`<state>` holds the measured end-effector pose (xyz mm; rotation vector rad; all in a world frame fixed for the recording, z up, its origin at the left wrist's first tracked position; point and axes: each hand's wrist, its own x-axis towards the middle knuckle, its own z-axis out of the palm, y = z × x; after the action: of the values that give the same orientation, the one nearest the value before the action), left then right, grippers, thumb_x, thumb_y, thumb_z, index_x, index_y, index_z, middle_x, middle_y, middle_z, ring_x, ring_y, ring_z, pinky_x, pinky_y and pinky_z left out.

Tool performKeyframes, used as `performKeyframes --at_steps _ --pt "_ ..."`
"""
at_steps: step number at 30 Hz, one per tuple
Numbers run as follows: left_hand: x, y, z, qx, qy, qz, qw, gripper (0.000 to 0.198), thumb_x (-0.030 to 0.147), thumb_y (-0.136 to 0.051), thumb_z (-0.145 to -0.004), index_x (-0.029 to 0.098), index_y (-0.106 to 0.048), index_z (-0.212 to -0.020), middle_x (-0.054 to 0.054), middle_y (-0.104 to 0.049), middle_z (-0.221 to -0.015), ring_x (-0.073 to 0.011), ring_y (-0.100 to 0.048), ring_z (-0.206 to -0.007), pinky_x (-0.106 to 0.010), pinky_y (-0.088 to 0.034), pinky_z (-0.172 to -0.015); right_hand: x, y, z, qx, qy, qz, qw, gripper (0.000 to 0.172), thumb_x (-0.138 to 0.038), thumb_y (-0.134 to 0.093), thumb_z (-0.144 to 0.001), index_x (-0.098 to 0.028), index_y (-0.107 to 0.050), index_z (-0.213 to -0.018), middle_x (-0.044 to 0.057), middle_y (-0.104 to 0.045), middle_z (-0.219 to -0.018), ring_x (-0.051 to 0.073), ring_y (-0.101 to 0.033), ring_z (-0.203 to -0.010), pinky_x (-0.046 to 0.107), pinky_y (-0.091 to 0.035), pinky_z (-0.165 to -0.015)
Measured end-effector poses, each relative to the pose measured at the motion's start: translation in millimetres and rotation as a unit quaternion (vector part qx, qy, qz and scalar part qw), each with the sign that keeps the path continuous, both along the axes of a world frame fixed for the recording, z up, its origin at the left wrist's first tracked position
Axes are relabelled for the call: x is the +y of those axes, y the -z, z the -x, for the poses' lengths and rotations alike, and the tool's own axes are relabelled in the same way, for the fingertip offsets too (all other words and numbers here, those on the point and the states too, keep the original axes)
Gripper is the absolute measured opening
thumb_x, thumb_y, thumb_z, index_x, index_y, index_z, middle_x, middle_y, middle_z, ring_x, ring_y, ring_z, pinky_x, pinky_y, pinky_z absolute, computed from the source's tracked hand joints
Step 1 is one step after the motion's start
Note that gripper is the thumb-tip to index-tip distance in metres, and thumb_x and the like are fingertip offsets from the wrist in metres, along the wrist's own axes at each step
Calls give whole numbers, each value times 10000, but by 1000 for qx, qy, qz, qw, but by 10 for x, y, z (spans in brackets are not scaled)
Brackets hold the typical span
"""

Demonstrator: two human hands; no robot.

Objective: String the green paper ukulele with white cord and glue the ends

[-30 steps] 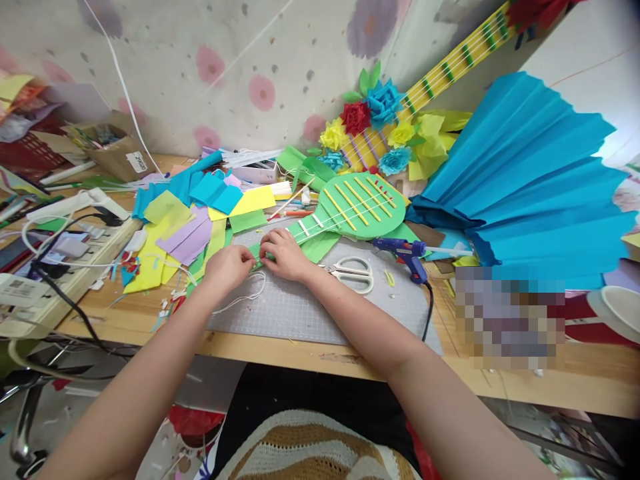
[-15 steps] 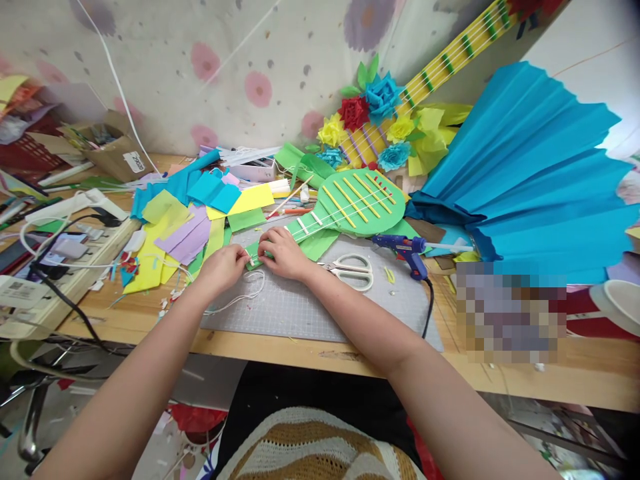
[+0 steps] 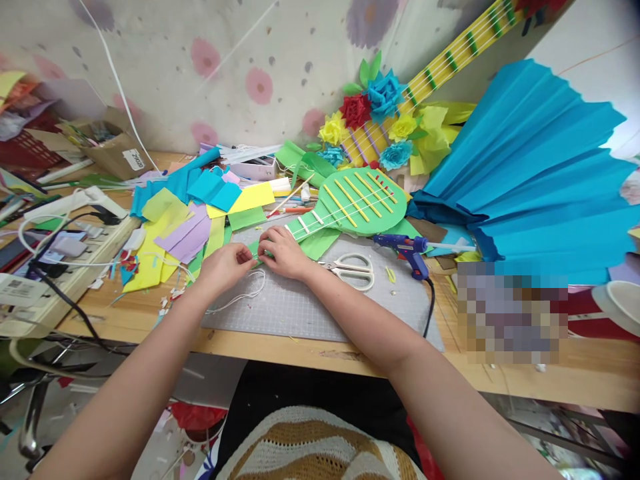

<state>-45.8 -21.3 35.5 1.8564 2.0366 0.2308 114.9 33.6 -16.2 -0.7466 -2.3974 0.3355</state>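
Note:
A green paper guitar (image 3: 367,213) with yellow strips, white strings and white bars across its neck lies slanted on the grey cutting mat (image 3: 280,310). My right hand (image 3: 283,252) is curled over the far-left end of the neck, its fingertips pressed there. Right beside it, my left hand (image 3: 227,263) is closed in a pinch at the same end. What sits between its fingertips is too small and hidden to make out. Loose white string (image 3: 253,293) loops on the mat just below both hands. White-handled scissors (image 3: 353,272) lie near my right forearm.
A blue glue gun (image 3: 407,250) with its cord rests at the mat's right. Paper scraps (image 3: 185,233) and a power strip (image 3: 75,260) crowd the left. Behind stand a flower-trimmed yellow paper guitar (image 3: 440,70) and blue pleated paper (image 3: 540,160). A red cup (image 3: 595,313) is far right.
My left hand has shifted slightly right, closer to my right hand, and its fingertips now cover the neck's end. My right hand stays in place on the neck.

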Motion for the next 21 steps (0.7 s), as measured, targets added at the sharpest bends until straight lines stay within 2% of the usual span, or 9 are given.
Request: performKeyframes --at_steps 5,10,16,21 --pt "52 -70 -52 52 2 23 998 182 385 -545 -769 225 -632 -760 -8 -710 -790 -171 -617 -711 -262 -372 -566 1 -8 2 -8 2 12 1000 61 -194 -580 -820 -180 -640 -826 86 -582 -1029 226 -414 -1042 380 -321 -952" --pt "48 -35 -15 88 31 11 996 210 374 -475 -814 226 -623 -804 -16 -716 -859 -172 -618 -739 -267 -338 -545 2 -8 1 -8 3 11 1000 64 -191 -579 -823 -177 -642 -824 85 -583 -1034 224 -410 -1049 369 -317 -956" --pt "2 72 26 48 31 -9 998 199 347 -446 -823 214 -594 -829 -25 -700 -909 -184 -615 -806 -273 -385 -621 5 -42 17 -22 6 24 999 81 -170 -561 -836 -174 -635 -805 88 -573 -1029 218 -415 -1031 357 -326 -931" --pt "-36 130 -1 51 27 -44 997 162 286 -433 -832 208 -574 -817 -50 -683 -942 -203 -610 -886 -293 -417 -697 14 -73 36 -41 -8 16 999 136 -165 -513 -859 -176 -629 -788 84 -577 -1018 221 -420 -1019 368 -325 -908"
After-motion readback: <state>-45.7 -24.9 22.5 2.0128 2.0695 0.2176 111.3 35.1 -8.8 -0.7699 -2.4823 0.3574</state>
